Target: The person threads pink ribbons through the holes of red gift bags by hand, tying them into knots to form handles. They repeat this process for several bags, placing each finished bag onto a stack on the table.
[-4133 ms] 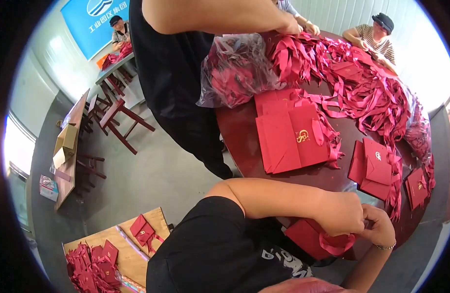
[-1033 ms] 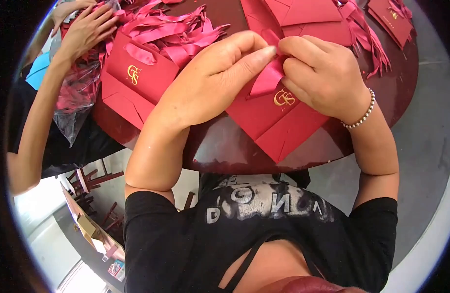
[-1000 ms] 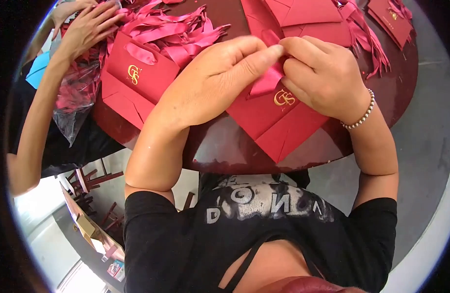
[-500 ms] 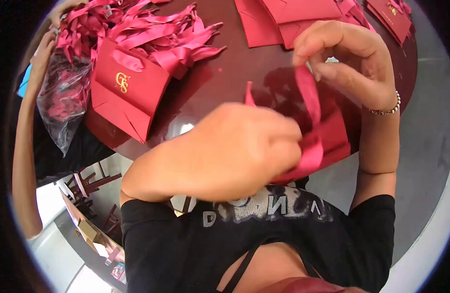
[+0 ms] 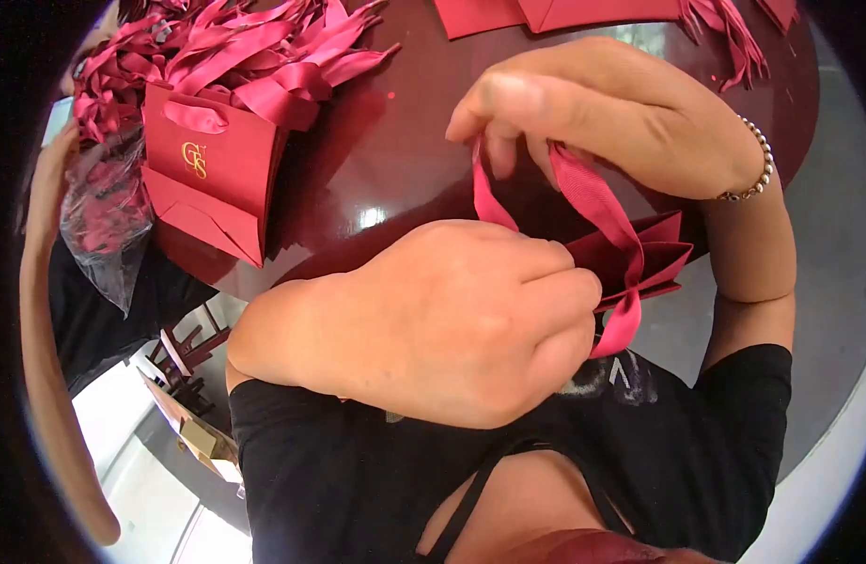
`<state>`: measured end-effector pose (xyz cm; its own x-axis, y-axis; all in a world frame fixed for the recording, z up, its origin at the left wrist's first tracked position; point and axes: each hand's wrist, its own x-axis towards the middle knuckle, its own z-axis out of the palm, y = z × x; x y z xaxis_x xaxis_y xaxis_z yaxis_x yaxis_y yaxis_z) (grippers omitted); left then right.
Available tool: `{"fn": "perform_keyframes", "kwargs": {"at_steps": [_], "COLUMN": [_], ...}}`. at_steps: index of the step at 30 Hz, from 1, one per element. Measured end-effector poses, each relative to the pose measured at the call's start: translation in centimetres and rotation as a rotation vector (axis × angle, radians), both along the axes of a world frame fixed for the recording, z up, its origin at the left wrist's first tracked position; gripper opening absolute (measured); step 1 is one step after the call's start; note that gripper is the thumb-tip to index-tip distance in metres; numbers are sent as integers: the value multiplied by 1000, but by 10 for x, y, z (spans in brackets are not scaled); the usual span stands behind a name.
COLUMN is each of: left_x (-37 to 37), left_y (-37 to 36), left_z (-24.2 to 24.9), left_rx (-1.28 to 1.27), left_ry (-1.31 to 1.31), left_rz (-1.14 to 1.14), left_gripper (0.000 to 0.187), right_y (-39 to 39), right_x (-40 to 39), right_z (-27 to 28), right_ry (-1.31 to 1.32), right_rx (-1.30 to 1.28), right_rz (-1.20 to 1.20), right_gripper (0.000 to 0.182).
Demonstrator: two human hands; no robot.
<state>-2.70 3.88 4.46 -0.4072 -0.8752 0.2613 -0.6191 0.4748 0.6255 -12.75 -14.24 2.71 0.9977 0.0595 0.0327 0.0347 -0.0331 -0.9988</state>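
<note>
A small red paper gift bag (image 5: 663,254) is held low in front of my chest, mostly covered by my left hand. My left hand (image 5: 452,320) is closed at the bag, knuckles up; its fingertips are hidden. A dark pink ribbon (image 5: 592,193) crosses the bag, and one end hangs below beside my left knuckles. My right hand (image 5: 602,113) arches above the bag with bent fingers, gripping the ribbon, whose two strands rise to its fingers. Exactly how the fingertips hold it is hidden.
A red bag with a gold logo (image 5: 207,160) stands left on the dark glossy table (image 5: 367,179). Behind it lies a heap of pink ribbons (image 5: 235,47). Further red bags (image 5: 592,11) lie at the back. Another person's arm (image 5: 43,254) is left, near a clear plastic bag (image 5: 109,216).
My right hand has moved left and turned over, its fingers now bent above the ribbon strands. My left hand has stayed closed at the bag. The view has shifted slightly.
</note>
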Motion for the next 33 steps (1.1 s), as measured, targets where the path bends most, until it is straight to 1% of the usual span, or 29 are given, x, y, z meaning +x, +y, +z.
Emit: {"fn": "perform_keyframes", "kwargs": {"at_steps": [1,3,5,8,11,14,17,20,21,23,24,25,28,29,31,32,33], "left_x": [0,-1,-2,-1,-1,-1,-3,-3,-3,2,3,3,6,6,7,5,5], "left_y": [0,0,-1,-1,1,0,-6,-10,-11,-3,-2,-6,-9,-10,-9,-8,-7], "left_z": [-1,-2,-3,-7,-8,-9,-12,-9,-7,-6,-6,-6,-4,1,6,6,7], "left_rx": [-3,-7,-11,-21,-38,-42,-46,-21,-6,74,118,199,239,316,347,362,374], "left_ry": [-1,-4,-9,-15,-13,-23,-44,-55,-55,13,48,135,248,277,281,281,336], "left_rz": [0,-1,-5,-20,-26,-25,-32,-31,-31,104,168,236,319,327,389,420,434], "left_gripper": [26,26,26,26,26,26,27,26,25,25,25,29,34,38,40,42,46], "right_y": [1,-1,-7,-5,-2,-6,-11,-17,-19,-14,-14,-25,-28,-35,-44,-47,-49], "right_x": [1,7,15,22,25,26,27,24,25,29,29,31,27,30,42,45,46], "right_z": [-4,-6,-7,-10,4,-11,-8,-20,-22,-26,-19,-9,-18,-21,-33,-39,-44], "right_ry": [11,87,221,289,468,202,223,69,14,-89,28,32,-187,-218,-275,-332,-389], "right_rx": [28,-30,-202,-319,-259,-357,-391,-338,-355,-386,-290,-361,-530,-628,-837,-862,-889], "right_rz": [-3,29,98,71,69,157,230,210,170,86,52,86,-68,-114,-221,-257,-293], "right_gripper": [44,45,45,43,39,35,31,40,39,37,30,22,20,21,25,25,25]}}
